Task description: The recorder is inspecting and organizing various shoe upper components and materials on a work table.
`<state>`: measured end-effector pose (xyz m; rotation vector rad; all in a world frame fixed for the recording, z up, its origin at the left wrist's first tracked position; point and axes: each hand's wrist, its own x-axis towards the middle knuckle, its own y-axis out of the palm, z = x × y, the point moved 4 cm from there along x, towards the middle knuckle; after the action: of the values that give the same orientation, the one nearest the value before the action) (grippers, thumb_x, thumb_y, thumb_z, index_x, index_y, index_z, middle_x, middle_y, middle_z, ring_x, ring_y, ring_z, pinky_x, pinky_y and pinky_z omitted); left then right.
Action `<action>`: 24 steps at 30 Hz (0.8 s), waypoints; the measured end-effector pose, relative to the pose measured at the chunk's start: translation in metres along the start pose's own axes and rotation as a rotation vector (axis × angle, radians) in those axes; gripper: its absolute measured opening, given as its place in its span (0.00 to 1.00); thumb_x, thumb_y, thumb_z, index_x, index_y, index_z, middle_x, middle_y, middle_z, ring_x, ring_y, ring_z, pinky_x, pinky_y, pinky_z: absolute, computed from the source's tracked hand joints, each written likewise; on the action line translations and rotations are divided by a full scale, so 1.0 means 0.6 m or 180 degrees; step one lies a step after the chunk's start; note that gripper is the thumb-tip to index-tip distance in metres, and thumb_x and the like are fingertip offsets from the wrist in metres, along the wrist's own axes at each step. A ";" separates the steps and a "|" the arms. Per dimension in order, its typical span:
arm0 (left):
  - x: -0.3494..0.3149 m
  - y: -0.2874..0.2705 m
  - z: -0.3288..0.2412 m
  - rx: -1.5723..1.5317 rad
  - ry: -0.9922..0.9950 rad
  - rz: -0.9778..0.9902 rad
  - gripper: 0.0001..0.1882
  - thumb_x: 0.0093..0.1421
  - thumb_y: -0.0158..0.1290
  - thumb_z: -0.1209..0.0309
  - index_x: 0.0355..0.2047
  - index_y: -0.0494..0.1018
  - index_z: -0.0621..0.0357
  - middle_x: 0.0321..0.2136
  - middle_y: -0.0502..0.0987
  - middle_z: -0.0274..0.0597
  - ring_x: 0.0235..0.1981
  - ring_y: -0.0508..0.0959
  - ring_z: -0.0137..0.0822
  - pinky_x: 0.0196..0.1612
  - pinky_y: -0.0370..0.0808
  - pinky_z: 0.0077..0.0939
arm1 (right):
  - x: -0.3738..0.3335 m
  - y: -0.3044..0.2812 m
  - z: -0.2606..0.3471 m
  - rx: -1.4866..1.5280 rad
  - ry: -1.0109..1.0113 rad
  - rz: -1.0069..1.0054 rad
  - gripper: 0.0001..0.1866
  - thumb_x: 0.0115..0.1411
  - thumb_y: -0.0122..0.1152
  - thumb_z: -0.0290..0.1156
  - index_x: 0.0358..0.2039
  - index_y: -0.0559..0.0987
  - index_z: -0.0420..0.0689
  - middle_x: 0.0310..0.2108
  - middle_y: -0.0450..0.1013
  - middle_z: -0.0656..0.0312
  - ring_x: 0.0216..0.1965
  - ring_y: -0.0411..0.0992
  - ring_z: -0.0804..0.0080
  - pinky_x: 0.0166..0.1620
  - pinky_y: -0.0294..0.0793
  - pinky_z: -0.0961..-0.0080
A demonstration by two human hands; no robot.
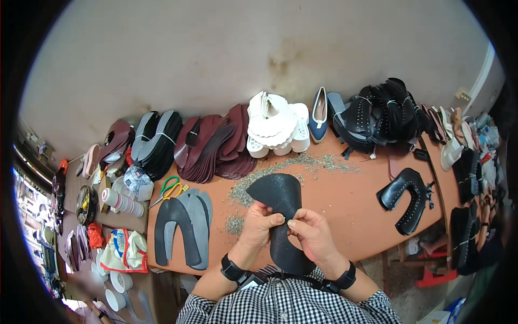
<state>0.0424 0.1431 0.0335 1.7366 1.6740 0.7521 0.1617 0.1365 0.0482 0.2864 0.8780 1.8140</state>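
A black, curved shoe-upper piece (284,197) is held up over the near middle of the table, its broad end away from me. My left hand (258,222) pinches its inner edge from the left. On the right, my right hand (312,232) grips the same edge with thumb and fingertips, close to the left thumb. Whether a small part sits between the fingertips is too small to tell. Beyond the hands, many tiny silvery metal bits (253,183) lie scattered. Several grey and black U-shaped upper pieces (175,227) are stacked at the left.
Scissors (170,190) lie above that stack. Along the wall stand maroon uppers (216,143), white pieces (275,121), a blue shoe (318,119) and bundled black studded uppers (372,119). One black studded upper (406,200) rests near the table's right edge. White cups (116,298) are low at left.
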 end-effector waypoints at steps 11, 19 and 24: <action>0.013 -0.004 -0.020 0.0505 0.0247 0.0195 0.21 0.46 0.56 0.83 0.43 0.68 0.62 0.39 0.74 0.37 0.39 0.74 0.30 0.44 0.72 0.23 | -0.002 0.015 0.006 -0.0912 -0.0598 -0.0103 0.03 0.55 0.53 0.20 0.26 0.70 0.40 0.23 0.68 0.68 0.23 0.66 0.86 0.26 0.65 0.91; 0.018 -0.013 -0.003 0.0779 0.0003 0.0091 0.14 0.48 0.56 0.80 0.37 0.71 0.61 0.33 0.75 0.35 0.33 0.74 0.26 0.37 0.72 0.21 | 0.013 -0.012 -0.027 -0.0134 -0.0133 -0.0379 0.01 0.57 0.53 0.25 0.29 0.71 0.44 0.23 0.68 0.70 0.24 0.66 0.87 0.29 0.67 0.91; 0.016 -0.014 -0.017 0.1265 0.0233 0.0035 0.11 0.49 0.56 0.78 0.35 0.71 0.62 0.31 0.75 0.35 0.31 0.74 0.26 0.36 0.72 0.21 | 0.017 -0.007 -0.020 -0.0371 -0.0127 -0.0384 0.03 0.57 0.54 0.27 0.28 0.70 0.44 0.22 0.67 0.70 0.25 0.64 0.88 0.29 0.66 0.90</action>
<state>0.0299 0.1533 0.0337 2.0036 1.9675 0.5157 0.1538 0.1412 0.0350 0.1907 0.7432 1.7339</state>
